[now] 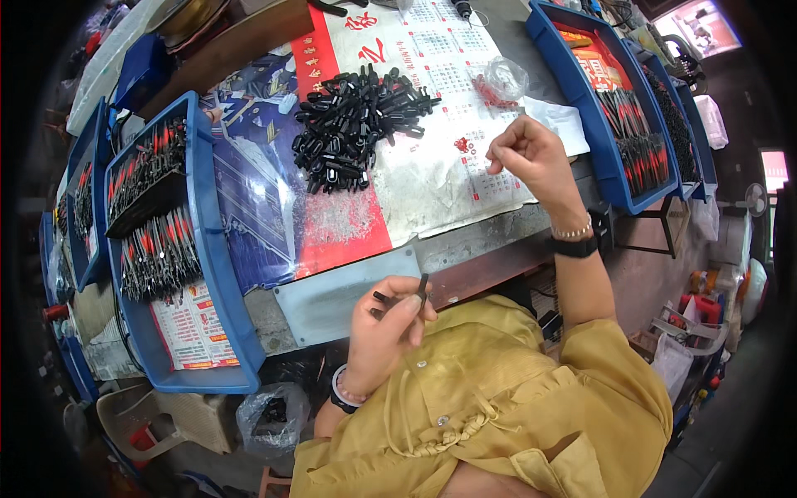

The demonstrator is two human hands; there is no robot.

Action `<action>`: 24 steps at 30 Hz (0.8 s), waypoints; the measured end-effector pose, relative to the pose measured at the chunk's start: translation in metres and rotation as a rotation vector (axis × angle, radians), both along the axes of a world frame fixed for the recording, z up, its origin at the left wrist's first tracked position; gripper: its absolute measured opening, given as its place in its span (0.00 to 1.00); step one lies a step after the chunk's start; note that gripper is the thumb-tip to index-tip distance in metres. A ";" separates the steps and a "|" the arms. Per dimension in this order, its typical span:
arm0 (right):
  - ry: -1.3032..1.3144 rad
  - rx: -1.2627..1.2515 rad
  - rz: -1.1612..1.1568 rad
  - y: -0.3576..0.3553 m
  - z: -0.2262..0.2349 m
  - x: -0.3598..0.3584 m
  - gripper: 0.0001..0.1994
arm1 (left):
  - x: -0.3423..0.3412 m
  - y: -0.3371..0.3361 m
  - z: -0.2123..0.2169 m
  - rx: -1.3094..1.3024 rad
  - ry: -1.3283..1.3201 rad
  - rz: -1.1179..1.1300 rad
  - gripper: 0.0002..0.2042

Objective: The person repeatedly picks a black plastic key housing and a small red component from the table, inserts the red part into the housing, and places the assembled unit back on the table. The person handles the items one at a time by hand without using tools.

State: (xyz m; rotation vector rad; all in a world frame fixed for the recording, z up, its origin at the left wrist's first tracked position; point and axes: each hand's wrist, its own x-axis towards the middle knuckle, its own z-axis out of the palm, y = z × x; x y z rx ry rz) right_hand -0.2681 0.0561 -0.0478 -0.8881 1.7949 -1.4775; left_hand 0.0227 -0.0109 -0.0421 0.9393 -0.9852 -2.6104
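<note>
My left hand (388, 325) is at the table's front edge, fingers closed around a few small black rod-like pieces (424, 286) that stick out between them. Over the right part of the paper sheet (427, 178), my right hand (531, 158) is raised with thumb and fingers pinched together. Whatever is in that pinch is hidden or too small to tell. Just left of it lie small red rings (465, 146). Farther left is a heap of black elongated parts with slots (353, 124). A clear plastic bag (505, 79) with red rings sits behind my right hand.
Blue trays flank the table: the left tray (246, 353) and the right tray (586, 108) hold rows of dark tools with red marks. A metal plate (332, 299) lies along the front edge. Below left are a beige chair (158, 419) and a plastic bag (272, 419).
</note>
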 end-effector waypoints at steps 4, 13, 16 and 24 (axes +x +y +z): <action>-0.253 -0.049 0.020 0.021 0.005 0.053 0.07 | -0.006 0.002 0.001 -0.015 0.004 -0.033 0.09; -0.558 0.019 0.165 0.024 0.011 0.111 0.07 | -0.009 0.013 -0.001 -0.175 0.030 0.044 0.07; -0.659 0.058 0.175 0.022 0.014 0.118 0.07 | -0.004 0.015 0.000 -0.210 0.028 0.094 0.06; -0.558 0.018 0.176 0.025 0.016 0.130 0.07 | 0.002 0.017 0.003 -0.228 0.016 0.163 0.05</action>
